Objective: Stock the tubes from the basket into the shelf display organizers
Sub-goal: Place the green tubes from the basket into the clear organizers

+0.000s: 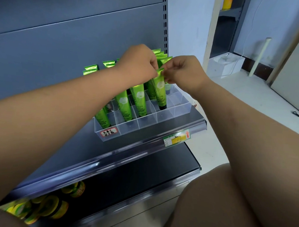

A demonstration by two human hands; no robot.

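A clear plastic organizer with square cells sits on the grey shelf. Several green tubes stand cap-down in its cells. One green tube stands tilted in a cell of the second row from the front, its black cap down. My left hand and my right hand both pinch this tube's crimped top edge. The front row of cells holds one tube at the left and is otherwise bare. The basket is not in view.
A yellow and green price label hangs on the shelf's front rail. Yellow-green jars lie on the lower shelf at the left. My knee is at the lower right. A white box stands on the floor at the right.
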